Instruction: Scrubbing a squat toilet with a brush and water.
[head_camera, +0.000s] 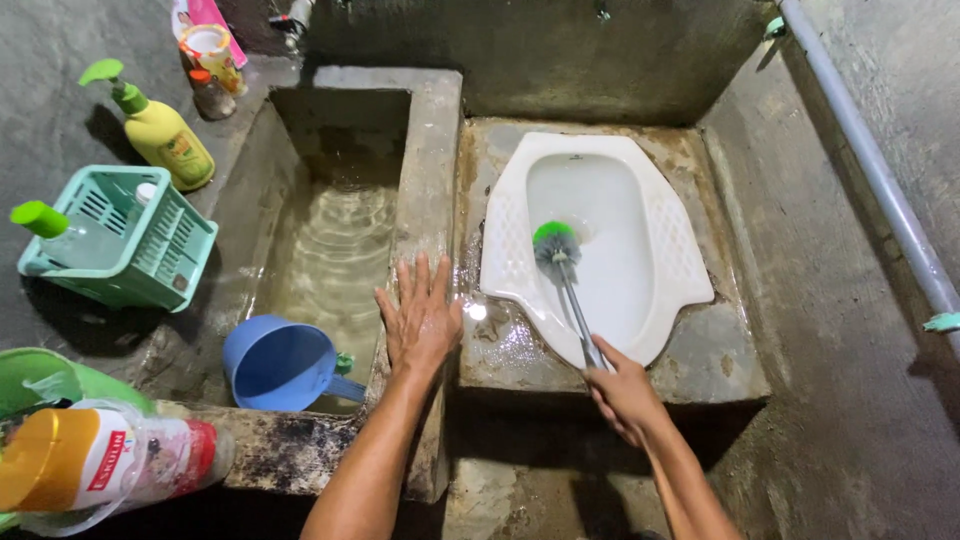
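My right hand (622, 392) grips the metal handle of a toilet brush (556, 247). Its green and grey bristle head rests inside the white squat toilet pan (655, 225), near the pan's left inner wall. My left hand (420, 318) lies flat, fingers spread, on the wet concrete wall (430, 150) between the water basin and the toilet platform. It holds nothing.
A concrete basin holds water (335, 255), with a blue dipper (280, 365) on its near rim. At left stand a yellow pump bottle (165, 135), a teal basket (135, 235) and a red-labelled bottle (110, 462). A grey pipe (880, 175) runs along the right wall.
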